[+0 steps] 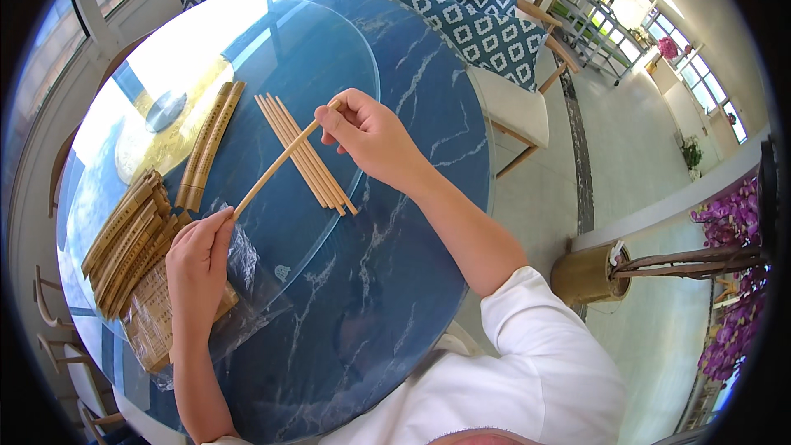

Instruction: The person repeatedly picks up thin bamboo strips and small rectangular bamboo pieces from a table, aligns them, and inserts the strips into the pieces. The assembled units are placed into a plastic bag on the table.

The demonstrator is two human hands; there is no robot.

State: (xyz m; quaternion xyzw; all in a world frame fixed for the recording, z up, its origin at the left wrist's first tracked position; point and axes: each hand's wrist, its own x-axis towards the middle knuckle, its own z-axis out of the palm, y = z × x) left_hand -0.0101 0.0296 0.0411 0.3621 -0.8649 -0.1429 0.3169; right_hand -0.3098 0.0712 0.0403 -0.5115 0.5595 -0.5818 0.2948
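A pale wooden chopstick (276,160) slants above the table between my two hands. My left hand (198,255) pinches its lower end, and my right hand (367,132) grips the upper end between thumb and fingers. I cannot tell whether it is one stick or two pressed together. Beneath it, several loose chopsticks (320,180) lie side by side on the glass turntable (350,53). Two brown printed paper sleeves (208,144) rest left of them. Beside my left hand is a pile of similar brown sleeves (128,239), partly on a clear plastic bag (255,297).
The round table (387,280) has a dark blue, white-veined marble top. A patterned blue cloth (494,37) drapes over its far side and a white-seated chair (515,111). On the floor at right stands a gold plant pot (577,274) with purple flowers (733,330).
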